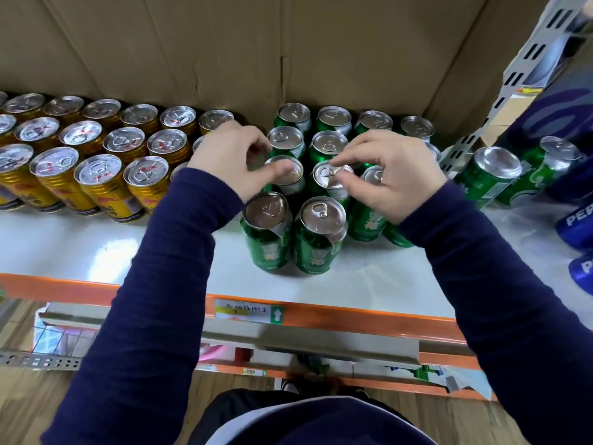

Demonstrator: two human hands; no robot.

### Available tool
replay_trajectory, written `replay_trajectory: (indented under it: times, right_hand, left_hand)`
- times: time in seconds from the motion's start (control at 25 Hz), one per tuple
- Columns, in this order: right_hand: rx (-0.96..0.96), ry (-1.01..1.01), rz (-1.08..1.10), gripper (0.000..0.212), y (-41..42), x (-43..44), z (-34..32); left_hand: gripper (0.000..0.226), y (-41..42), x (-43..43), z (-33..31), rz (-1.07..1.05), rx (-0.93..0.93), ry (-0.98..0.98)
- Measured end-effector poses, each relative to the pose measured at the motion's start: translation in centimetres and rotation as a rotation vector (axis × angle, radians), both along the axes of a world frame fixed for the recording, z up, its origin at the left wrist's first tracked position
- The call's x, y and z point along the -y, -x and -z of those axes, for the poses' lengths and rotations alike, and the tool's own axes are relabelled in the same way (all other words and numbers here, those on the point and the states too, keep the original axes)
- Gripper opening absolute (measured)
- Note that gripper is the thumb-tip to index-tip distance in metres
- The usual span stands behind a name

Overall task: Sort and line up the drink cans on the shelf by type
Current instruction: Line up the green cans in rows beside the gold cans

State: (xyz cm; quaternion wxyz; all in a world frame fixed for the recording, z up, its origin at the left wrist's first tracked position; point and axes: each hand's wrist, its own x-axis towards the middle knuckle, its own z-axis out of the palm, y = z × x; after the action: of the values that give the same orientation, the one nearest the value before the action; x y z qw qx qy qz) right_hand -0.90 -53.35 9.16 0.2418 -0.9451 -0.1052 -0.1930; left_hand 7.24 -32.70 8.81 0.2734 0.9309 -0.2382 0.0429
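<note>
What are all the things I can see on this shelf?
gold cans: over a dozen, gold, shelf's left
green cans: over a dozen, green, middle, two further right
blue cans: at least two, blue, right edge
shelf: one, white, orange front edge
cardboard wall: one, brown, behind cans
price label: one, white, orange edge
left hand: one, blue sleeve, gripping a green can
right hand: one, blue sleeve, pinching a green can
</note>
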Motion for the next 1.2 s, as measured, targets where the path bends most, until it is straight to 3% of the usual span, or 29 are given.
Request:
replay_trajectory:
  times: [0.08, 0.2, 0.28, 0.48, 0.8, 0.92, 1.04, 1.2]
  right_hand:
    - [0.049, -0.03, 0.003, 0.024, 1.4, -1.4, 0.8]
    - [-0.12, 0.038, 0.003, 0.057, 2.5, -2.8, 2.6]
    - [-0.172, 0.053, 0.028, 0.067, 2.8, -3.2, 3.4]
    - [-0.109, -0.01, 0.142, 0.062, 3.6, -3.4, 3.2]
    - [-0.211, -0.015, 0.157, 0.062, 3.8, -3.4, 2.8]
    - [-0.13, -0.044, 0.114, 0.046, 4.7, -1.5, 1.5]
    - [0.032, -0.015, 0.283, 0.025, 6.5, 5.0, -0.7]
    - [-0.063, 0.041, 0.621, 0.023, 9.0, 15.6, -1.8]
  left_hand:
    - [0.063, 1.3, -1.4, 0.2, 0.035, 0.038, -0.063]
    - [0.084, 2.9, -2.1, 0.2, 0.121, -0.082, -0.23]
    - [0.079, 3.3, -2.0, 0.4, 0.12, -0.036, -0.23]
    - [0.06, 3.7, -1.6, 0.5, 0.155, 0.011, -0.15]
    - [0.081, 3.5, -1.7, 0.7, 0.199, 0.016, -0.196]
    - [0.077, 3.5, -0.7, -0.4, 0.239, 0.11, -0.166]
    - [0.049, 3.9, 2.4, -1.1, 0.278, 0.182, 0.011]
    - [0.037, 4.8, 10.2, -1.5, 0.453, 0.153, 0.054]
